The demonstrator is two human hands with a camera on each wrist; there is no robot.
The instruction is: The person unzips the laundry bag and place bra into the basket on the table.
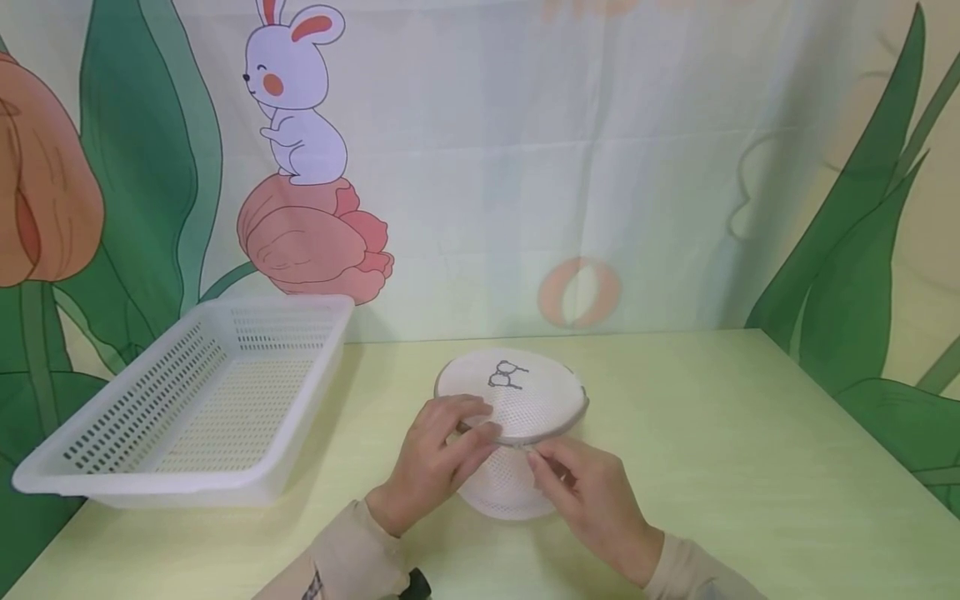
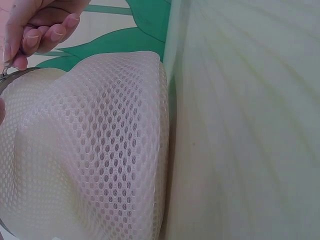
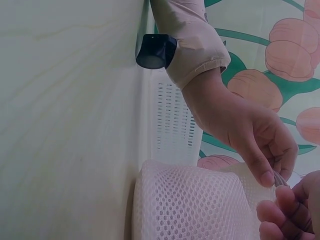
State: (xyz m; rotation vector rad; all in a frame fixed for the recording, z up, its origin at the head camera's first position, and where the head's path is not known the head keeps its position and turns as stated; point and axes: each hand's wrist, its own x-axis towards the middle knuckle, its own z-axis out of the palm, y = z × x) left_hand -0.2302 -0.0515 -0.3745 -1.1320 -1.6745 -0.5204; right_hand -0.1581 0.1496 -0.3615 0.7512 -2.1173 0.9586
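Note:
A round white mesh laundry bag [image 1: 517, 483] stands on the table, its flat top printed with a small dark line drawing. A grey zipper [image 1: 555, 431] runs around the top rim. My left hand [image 1: 442, 446] pinches the rim at the front left; the right wrist view shows that hand [image 3: 245, 125] with thumb and fingers on the grey edge. Just to the right, my right hand [image 1: 596, 500] pinches the zipper's small metal pull, which shows at its fingertips in the left wrist view. The bag's mesh side [image 2: 115, 140] bulges and creases below the rim.
A white perforated plastic basket [image 1: 277, 450] stands on the left of the pale green table [image 1: 712, 467]. Behind the table hangs a backdrop [image 1: 465, 167] printed with a rabbit, tulips and leaves. A black device [image 3: 156, 51] sits by the left sleeve.

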